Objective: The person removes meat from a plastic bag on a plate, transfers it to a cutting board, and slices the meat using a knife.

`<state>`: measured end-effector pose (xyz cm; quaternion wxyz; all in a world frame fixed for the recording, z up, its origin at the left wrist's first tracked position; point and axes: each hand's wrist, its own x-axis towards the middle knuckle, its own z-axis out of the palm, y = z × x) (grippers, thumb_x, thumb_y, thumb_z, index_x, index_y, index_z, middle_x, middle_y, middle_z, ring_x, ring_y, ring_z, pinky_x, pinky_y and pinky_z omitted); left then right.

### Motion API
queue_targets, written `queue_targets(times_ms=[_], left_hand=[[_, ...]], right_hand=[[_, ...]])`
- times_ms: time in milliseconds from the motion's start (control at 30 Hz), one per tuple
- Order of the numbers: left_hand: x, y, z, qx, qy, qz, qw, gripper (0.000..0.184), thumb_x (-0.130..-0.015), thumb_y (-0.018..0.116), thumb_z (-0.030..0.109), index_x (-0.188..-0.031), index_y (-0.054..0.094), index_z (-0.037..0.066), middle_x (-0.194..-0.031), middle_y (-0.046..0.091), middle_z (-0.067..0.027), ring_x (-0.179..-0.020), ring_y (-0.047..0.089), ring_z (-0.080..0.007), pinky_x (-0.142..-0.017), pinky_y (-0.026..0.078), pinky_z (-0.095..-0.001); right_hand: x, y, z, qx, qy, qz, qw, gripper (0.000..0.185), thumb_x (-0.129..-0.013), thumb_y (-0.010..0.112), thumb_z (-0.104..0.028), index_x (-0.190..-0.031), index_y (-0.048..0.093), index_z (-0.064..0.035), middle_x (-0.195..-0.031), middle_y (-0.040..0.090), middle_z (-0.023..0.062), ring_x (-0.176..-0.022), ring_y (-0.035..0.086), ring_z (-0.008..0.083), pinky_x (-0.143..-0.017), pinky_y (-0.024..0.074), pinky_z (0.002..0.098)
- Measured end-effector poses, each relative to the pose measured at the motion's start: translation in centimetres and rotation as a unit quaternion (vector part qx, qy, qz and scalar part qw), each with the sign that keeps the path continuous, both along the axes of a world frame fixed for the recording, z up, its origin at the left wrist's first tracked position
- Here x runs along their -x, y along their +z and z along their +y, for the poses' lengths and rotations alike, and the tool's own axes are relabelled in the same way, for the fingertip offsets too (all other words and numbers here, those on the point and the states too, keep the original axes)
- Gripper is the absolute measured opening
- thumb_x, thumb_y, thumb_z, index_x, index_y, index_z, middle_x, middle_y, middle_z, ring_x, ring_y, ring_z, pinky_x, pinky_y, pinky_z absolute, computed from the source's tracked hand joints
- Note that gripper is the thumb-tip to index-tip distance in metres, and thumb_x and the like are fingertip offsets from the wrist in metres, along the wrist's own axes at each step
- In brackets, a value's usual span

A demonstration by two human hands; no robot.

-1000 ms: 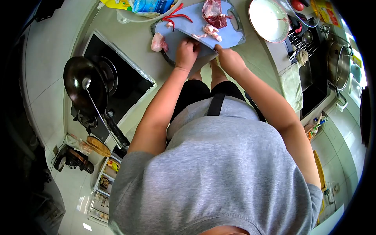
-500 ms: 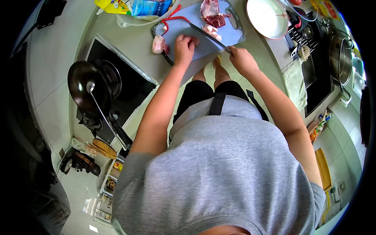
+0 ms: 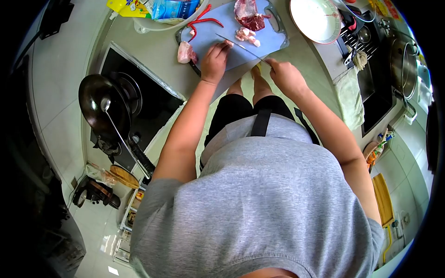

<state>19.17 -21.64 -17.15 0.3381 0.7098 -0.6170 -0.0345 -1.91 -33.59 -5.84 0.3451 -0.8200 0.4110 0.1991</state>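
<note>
My right hand (image 3: 286, 76) is wrapped round the handle of a kitchen knife (image 3: 244, 48). Its blade points left across the blue-grey cutting board (image 3: 273, 42), next to my left fingertips. My left hand (image 3: 214, 62) is curled at the board's near edge, its fingers closed on a small piece of meat (image 3: 228, 43). Beyond the blade lies a group of small cut meat pieces (image 3: 248, 36). A larger red and pale chunk of meat (image 3: 250, 18) rests at the far side. Red chillies (image 3: 204, 21) and another meat chunk (image 3: 186, 53) are at the left.
At the right stands a white bowl (image 3: 315, 21) on the counter, with a towel (image 3: 350, 99) hanging near the sink (image 3: 374, 109). To the left, a wok (image 3: 95, 104) with a ladle (image 3: 106, 104) sits on the stove. Packets (image 3: 174, 10) fill a container at the back.
The knife blade has moved nearer to me, away from the cut pieces, which now show more fully. My left hand has shifted slightly nearer, now pinching a small piece of meat.
</note>
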Motion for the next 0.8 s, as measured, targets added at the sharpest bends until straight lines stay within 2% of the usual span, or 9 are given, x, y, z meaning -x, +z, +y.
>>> queue_targets(times_ms=[167,267,433,567,667,733,800], left_hand=[[0.0,-0.6,-0.3,0.004,0.024,0.007,1.0,0.02,-0.086,0.066,0.005,-0.105,0.071,0.005,-0.104,0.068,-0.0093,-0.098,0.064,-0.0291,-0.085,0.053,-0.0378],[-0.1,-1.2,-0.3,0.01,0.025,0.03,0.999,0.02,-0.085,0.066,0.005,-0.104,0.071,0.005,-0.102,0.067,-0.011,-0.097,0.063,-0.0307,-0.084,0.053,-0.0393],[0.1,-1.7,-0.4,0.016,0.047,0.03,0.998,0.016,-0.084,0.068,0.005,-0.099,0.071,0.004,-0.101,0.067,-0.0123,-0.095,0.063,-0.033,-0.084,0.052,-0.0411],[0.3,-2.0,-0.1,0.005,0.061,0.033,0.998,0.015,-0.08,0.066,0.003,-0.095,0.07,0.003,-0.103,0.067,-0.0127,-0.098,0.062,-0.0337,-0.086,0.052,-0.0412],[0.5,-2.4,0.2,-0.009,0.057,0.025,0.998,0.019,-0.077,0.064,0.0,-0.095,0.07,0.003,-0.108,0.066,-0.0133,-0.102,0.062,-0.0338,-0.089,0.052,-0.041],[0.5,-2.2,0.0,-0.008,0.053,0.029,0.998,0.021,-0.077,0.063,0.0,-0.096,0.071,0.003,-0.11,0.066,-0.0137,-0.104,0.062,-0.0339,-0.089,0.052,-0.0413],[0.6,-2.4,0.5,-0.012,0.049,0.034,0.998,0.023,-0.076,0.062,-0.001,-0.097,0.071,0.003,-0.113,0.066,-0.0141,-0.105,0.061,-0.034,-0.09,0.052,-0.0415]], right_hand=[[-0.5,0.7,0.3,-0.002,0.031,0.01,0.999,0.026,-0.095,0.055,-0.025,-0.114,0.062,-0.009,-0.087,0.07,0.0197,-0.083,0.069,0.0388,-0.073,0.0549,0.0485],[-0.7,0.8,0.7,0.001,0.039,0.013,0.999,0.023,-0.097,0.051,-0.02,-0.115,0.058,-0.0068,-0.085,0.069,0.0195,-0.083,0.069,0.0389,-0.073,0.0546,0.0487],[-2.0,-1.1,0.8,-0.022,0.038,0.011,0.999,0.028,-0.098,0.047,-0.017,-0.123,0.054,-0.0055,-0.095,0.069,0.0216,-0.092,0.068,0.0393,-0.076,0.054,0.0478],[-5.7,-3.2,0.0,-0.012,0.08,-0.019,0.997,0.033,-0.097,0.048,-0.014,-0.128,0.053,-0.004,-0.1,0.069,0.0218,-0.098,0.066,0.0393,-0.079,0.0533,0.0479],[-5.2,-3.7,0.5,-0.094,-0.013,0.008,0.995,0.039,-0.091,0.056,-0.011,-0.129,0.052,-0.0053,-0.093,0.069,0.0231,-0.09,0.067,0.0408,-0.073,0.0526,0.0499],[-2.1,-2.7,1.0,-0.028,0.04,0.007,0.999,0.037,-0.091,0.056,-0.011,-0.127,0.051,-0.0034,-0.092,0.069,0.0232,-0.089,0.067,0.0409,-0.073,0.0527,0.0501],[-1.2,-2.5,1.8,-0.025,0.027,0.019,0.999,0.037,-0.091,0.056,-0.011,-0.126,0.051,-0.0039,-0.092,0.069,0.0231,-0.09,0.067,0.0412,-0.074,0.0529,0.05]])
